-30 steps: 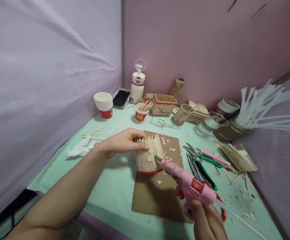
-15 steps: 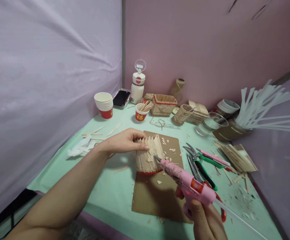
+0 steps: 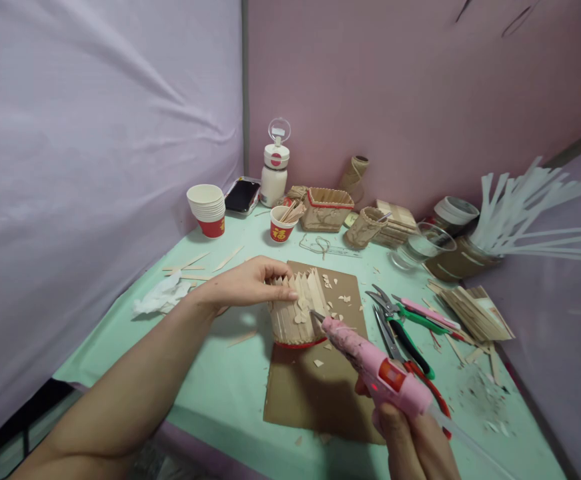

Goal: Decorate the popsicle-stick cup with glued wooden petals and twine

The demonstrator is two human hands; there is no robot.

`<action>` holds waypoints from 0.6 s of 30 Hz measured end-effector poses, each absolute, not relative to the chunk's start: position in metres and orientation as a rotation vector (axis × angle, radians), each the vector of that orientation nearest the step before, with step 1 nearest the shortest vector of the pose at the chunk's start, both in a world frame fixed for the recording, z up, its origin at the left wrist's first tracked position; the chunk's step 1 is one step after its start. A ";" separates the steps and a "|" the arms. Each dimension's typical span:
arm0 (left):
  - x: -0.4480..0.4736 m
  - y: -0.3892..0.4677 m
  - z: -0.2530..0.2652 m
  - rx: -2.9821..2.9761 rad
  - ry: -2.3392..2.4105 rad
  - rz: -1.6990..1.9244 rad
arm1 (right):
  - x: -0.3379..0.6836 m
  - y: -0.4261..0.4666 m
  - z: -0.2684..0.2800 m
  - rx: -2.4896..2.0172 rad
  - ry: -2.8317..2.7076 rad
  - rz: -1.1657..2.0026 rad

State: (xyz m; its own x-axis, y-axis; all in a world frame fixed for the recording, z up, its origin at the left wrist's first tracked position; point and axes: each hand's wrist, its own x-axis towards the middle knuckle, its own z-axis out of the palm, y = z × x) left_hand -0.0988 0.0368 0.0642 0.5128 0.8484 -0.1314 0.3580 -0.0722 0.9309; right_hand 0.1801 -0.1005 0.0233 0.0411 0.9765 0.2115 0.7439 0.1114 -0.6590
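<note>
My left hand (image 3: 263,283) grips the upper left side of a small box made of thin wooden strips (image 3: 290,327), with a red trim along its near edge. Small pale wood pieces (image 3: 301,313) sit on the box's side in a petal-like cluster. A pink hot glue gun (image 3: 365,357) is in my right hand (image 3: 410,427), fingers wrapped round its handle. The gun's nozzle points at the box, close beside the cluster; whether it touches, I cannot tell. Under the box lies a brown cardboard sheet (image 3: 320,393) dotted with wood chips.
Pliers and cutters (image 3: 403,340) lie right of the cardboard, near stacked wood strips (image 3: 477,313). Behind stand paper cups (image 3: 206,212), a bottle (image 3: 274,177), a red-trimmed wooden box (image 3: 327,212) and a container of white glue sticks (image 3: 510,213). Crumpled tissue (image 3: 163,297) lies at left.
Almost nothing differs. The glue gun's rear and my right hand have shifted very slightly, while the nozzle stays beside the cluster. My left hand keeps its grip on the box.
</note>
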 end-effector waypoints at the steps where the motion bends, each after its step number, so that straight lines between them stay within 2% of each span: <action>1: -0.099 0.037 0.064 1.661 1.039 0.559 | 0.179 -0.099 0.026 -1.662 -1.781 0.454; 11: -0.100 0.038 0.064 1.704 1.045 0.538 | 0.191 -0.093 0.036 -1.630 -1.876 0.299; 18: -0.102 0.036 0.068 1.602 1.073 0.584 | 0.295 -0.066 0.024 -2.109 -1.812 0.007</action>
